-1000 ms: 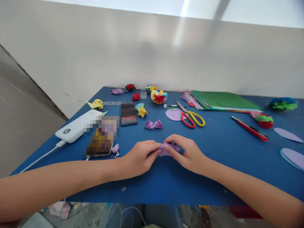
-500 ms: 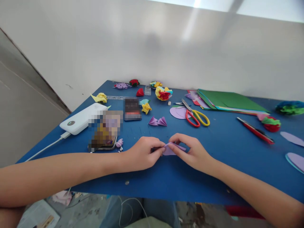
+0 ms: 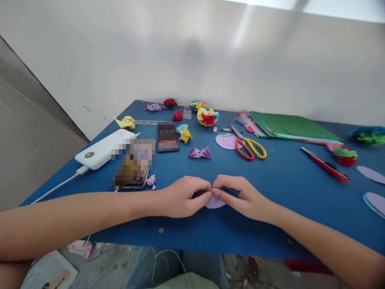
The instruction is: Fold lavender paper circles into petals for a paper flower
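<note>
Both my hands meet near the front of the blue table, pinching one piece of light purple paper (image 3: 215, 202). My left hand (image 3: 187, 196) grips its upper edge between thumb and forefinger. On the other side, my right hand (image 3: 237, 195) pinches the same edge, its fingertips nearly touching the left ones. The paper's rounded lower part hangs below my thumbs; the rest is hidden by my fingers. Just beyond lie folded purple paper petals (image 3: 200, 152). Scissors (image 3: 249, 142) with red and yellow handles rest partly over light purple paper circles (image 3: 225, 141).
On the left are a white power bank (image 3: 105, 149) with a cable, a phone (image 3: 136, 172) and a dark device (image 3: 167, 137). Paper flowers (image 3: 207, 117) stand along the back. Coloured sheets (image 3: 297, 127), a red cutter (image 3: 325, 164) and more paper ovals (image 3: 375, 202) lie right.
My fingertips have come closer together along the paper's top edge. The paper has turned, so its rounded part shows lower and the flap at the right is out of sight.
</note>
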`<act>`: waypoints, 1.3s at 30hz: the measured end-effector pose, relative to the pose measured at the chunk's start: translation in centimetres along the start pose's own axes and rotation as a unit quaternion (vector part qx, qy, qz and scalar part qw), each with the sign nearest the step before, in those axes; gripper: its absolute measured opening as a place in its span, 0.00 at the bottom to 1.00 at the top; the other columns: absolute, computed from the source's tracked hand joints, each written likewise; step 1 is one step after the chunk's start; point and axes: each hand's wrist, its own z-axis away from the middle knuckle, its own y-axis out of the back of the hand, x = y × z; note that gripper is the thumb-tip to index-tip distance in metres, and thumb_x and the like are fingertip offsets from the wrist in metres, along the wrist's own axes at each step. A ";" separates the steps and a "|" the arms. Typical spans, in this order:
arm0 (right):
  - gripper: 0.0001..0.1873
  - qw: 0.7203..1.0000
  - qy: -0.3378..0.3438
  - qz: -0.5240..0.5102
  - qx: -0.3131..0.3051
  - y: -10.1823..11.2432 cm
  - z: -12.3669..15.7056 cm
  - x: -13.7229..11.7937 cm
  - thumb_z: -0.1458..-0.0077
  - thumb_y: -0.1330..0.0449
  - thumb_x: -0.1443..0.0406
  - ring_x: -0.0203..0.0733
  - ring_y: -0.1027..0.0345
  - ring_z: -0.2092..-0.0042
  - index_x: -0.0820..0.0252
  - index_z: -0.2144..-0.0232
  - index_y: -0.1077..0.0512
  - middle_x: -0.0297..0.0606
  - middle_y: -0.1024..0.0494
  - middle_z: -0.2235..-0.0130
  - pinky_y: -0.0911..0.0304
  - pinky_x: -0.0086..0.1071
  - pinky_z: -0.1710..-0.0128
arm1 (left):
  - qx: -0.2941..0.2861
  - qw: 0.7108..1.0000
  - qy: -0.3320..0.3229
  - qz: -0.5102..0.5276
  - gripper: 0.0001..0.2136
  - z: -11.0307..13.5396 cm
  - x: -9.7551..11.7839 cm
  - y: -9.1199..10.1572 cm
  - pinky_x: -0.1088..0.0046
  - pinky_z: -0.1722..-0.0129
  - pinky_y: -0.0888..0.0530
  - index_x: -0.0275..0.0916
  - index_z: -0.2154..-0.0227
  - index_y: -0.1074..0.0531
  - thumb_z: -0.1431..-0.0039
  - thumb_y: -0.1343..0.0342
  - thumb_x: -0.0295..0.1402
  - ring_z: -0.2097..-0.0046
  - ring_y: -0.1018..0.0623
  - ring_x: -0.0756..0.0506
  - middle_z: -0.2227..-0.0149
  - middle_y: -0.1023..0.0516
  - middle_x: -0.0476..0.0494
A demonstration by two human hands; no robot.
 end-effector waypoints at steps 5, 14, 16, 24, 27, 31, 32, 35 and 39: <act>0.09 1.000 0.019 0.003 0.017 -0.3 0.2 -0.1 0.42 0.50 0.63 0.32 0.37 0.69 0.60 0.69 0.32 0.34 0.28 0.70 0.41 0.25 0.67 | -0.050 0.998 0.024 -0.002 0.13 -0.3 -0.2 0.2 0.80 0.76 0.42 0.35 0.78 0.36 0.40 0.56 0.34 0.76 0.38 0.54 0.79 0.37 0.52; 0.11 0.998 0.042 0.019 -0.044 -0.3 0.1 0.0 0.42 0.50 0.63 0.30 0.41 0.73 0.61 0.72 0.33 0.32 0.32 0.75 0.45 0.24 0.72 | -0.118 0.992 0.050 0.019 0.12 -0.4 -0.3 0.8 0.82 0.76 0.41 0.34 0.81 0.32 0.44 0.53 0.31 0.78 0.35 0.55 0.83 0.35 0.53; 0.13 0.998 0.047 0.008 -0.046 -0.4 0.1 -0.2 0.41 0.52 0.62 0.31 0.41 0.73 0.62 0.73 0.33 0.33 0.31 0.75 0.45 0.24 0.72 | -0.156 0.985 0.056 0.050 0.11 -0.5 -0.3 1.1 0.82 0.73 0.38 0.35 0.77 0.29 0.43 0.53 0.30 0.75 0.31 0.54 0.80 0.31 0.52; 0.20 1.000 0.011 0.014 -0.025 -0.6 -0.5 0.6 0.40 0.54 0.58 0.29 0.48 0.77 0.62 0.79 0.37 0.28 0.40 0.80 0.50 0.24 0.77 | -0.118 0.968 0.140 0.170 0.20 -0.7 -0.5 1.2 0.81 0.79 0.41 0.34 0.84 0.38 0.40 0.56 0.41 0.81 0.39 0.55 0.86 0.39 0.53; 0.22 0.999 0.011 0.037 -0.015 -0.6 -0.6 1.6 0.39 0.56 0.58 0.28 0.50 0.78 0.62 0.82 0.39 0.28 0.44 0.81 0.53 0.25 0.77 | -0.090 0.969 0.136 0.185 0.20 -0.8 -0.4 1.0 0.80 0.80 0.42 0.35 0.82 0.39 0.40 0.57 0.43 0.81 0.42 0.55 0.85 0.42 0.54; 0.24 0.999 0.009 0.037 -0.005 -0.2 -0.5 2.1 0.40 0.55 0.57 0.28 0.54 0.79 0.61 0.85 0.46 0.28 0.49 0.82 0.56 0.26 0.78 | -0.054 0.974 0.134 0.173 0.19 -0.8 -0.3 0.8 0.80 0.80 0.43 0.36 0.81 0.43 0.39 0.59 0.42 0.80 0.42 0.55 0.84 0.42 0.55; 0.23 0.999 0.010 0.033 -0.003 0.0 -0.5 2.0 0.40 0.56 0.57 0.29 0.54 0.78 0.61 0.84 0.46 0.28 0.49 0.81 0.56 0.26 0.78 | -0.038 0.977 0.134 0.162 0.18 -0.8 -0.3 0.8 0.80 0.80 0.43 0.36 0.81 0.43 0.39 0.59 0.41 0.80 0.42 0.55 0.84 0.41 0.55; 0.21 0.999 0.006 0.040 0.002 0.5 -0.5 1.8 0.39 0.56 0.58 0.29 0.53 0.77 0.61 0.82 0.46 0.28 0.48 0.80 0.54 0.26 0.76 | 0.018 0.984 0.127 0.123 0.17 -0.8 -0.5 0.7 0.80 0.79 0.44 0.36 0.80 0.43 0.39 0.59 0.40 0.79 0.42 0.55 0.83 0.41 0.55; 0.23 0.997 0.003 0.075 0.012 0.8 -0.5 2.1 0.40 0.55 0.57 0.29 0.57 0.78 0.61 0.84 0.49 0.27 0.51 0.81 0.58 0.27 0.78 | 0.054 0.987 0.118 0.090 0.18 -0.9 -0.7 0.6 0.79 0.79 0.44 0.35 0.81 0.42 0.39 0.58 0.40 0.78 0.42 0.55 0.82 0.43 0.55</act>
